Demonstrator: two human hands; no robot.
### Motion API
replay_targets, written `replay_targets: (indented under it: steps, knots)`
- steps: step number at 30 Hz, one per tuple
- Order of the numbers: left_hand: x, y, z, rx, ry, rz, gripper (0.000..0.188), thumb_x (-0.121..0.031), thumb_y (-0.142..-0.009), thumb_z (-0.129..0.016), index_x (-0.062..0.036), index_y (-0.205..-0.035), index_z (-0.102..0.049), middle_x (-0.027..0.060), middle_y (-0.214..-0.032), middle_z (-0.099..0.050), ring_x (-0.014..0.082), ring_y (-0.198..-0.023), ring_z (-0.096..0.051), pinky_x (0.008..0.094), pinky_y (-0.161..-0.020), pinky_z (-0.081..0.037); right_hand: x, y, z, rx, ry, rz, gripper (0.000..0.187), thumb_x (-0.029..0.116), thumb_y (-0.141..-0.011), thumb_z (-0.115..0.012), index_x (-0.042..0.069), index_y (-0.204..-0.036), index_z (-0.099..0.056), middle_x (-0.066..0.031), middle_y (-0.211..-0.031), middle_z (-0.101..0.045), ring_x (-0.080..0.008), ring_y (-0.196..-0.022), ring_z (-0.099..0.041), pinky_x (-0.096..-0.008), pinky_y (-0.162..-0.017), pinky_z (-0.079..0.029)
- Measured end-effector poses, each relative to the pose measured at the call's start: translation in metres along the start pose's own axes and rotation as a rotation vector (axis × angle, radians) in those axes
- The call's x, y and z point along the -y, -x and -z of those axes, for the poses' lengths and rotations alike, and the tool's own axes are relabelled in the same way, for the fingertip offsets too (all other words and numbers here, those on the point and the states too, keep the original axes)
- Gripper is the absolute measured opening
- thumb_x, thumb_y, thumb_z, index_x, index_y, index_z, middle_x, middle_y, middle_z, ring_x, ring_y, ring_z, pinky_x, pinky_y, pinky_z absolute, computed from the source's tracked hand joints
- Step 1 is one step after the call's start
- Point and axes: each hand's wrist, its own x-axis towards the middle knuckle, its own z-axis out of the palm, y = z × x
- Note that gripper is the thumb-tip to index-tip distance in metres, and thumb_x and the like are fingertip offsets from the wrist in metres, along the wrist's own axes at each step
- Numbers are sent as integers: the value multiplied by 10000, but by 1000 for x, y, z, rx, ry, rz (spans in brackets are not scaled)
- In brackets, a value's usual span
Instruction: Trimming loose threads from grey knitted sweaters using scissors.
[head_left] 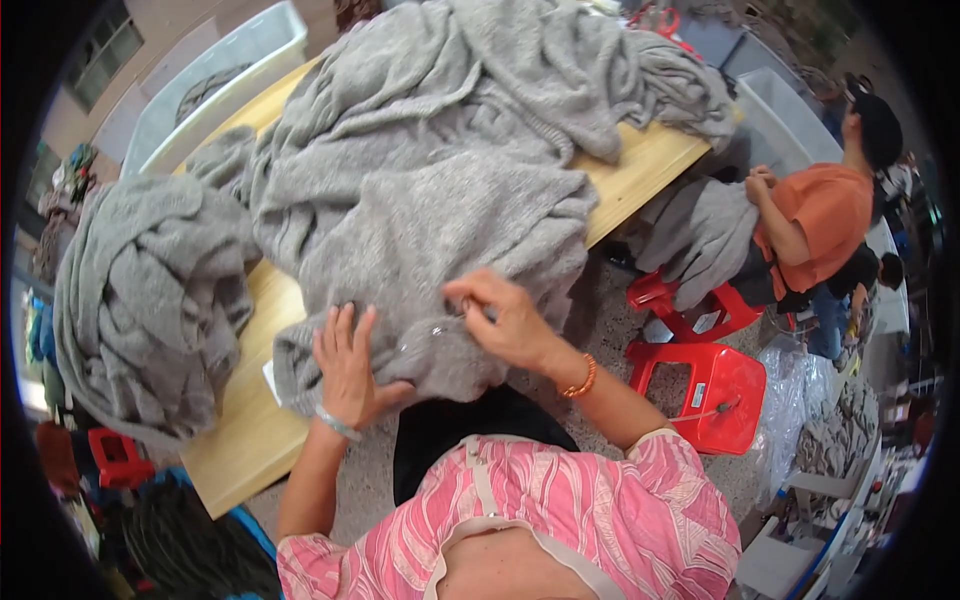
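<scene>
A grey knitted garment lies spread toward me at the near edge of the wooden table. My left hand rests on its near left part, fingers spread and palm down. Just above the cloth, to the right, my right hand is closed in a pinch. Something small and dark seems to show between its fingers, too little of it to name. Tiny bright glints appear on the knit between my two hands.
More grey knitwear is heaped at the back, and another pile hangs over the table's left edge. Pale plastic bins stand behind. Right of me are a red stool and a seated person in orange handling grey cloth.
</scene>
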Motion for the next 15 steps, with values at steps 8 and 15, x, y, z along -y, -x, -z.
replay_targets:
  steps: [8, 15]
  knots:
    - [19, 20, 3, -29, 1057, 161, 266, 7, -668, -639, -9, -928, -587, 102, -845, -574, 259, -749, -575, 312, -666, -446, 21, 2, -7, 311, 502, 294, 920, 260, -644, -785, 75, -1417, -322, -168, -1436, -329, -353, -1337, -296, -500, -1110, -198]
    - [-52, -2, 60, 218, 1226, -577, 389, -108, -715, -708, 7, -1057, -564, 172, -1061, -534, 296, -945, -560, 362, -841, -446, 10, -6, 5, 447, 314, 293, 625, 229, -732, -715, 45, -1287, -492, -161, -1203, -553, -298, -1181, -500, -436, -1004, -358]
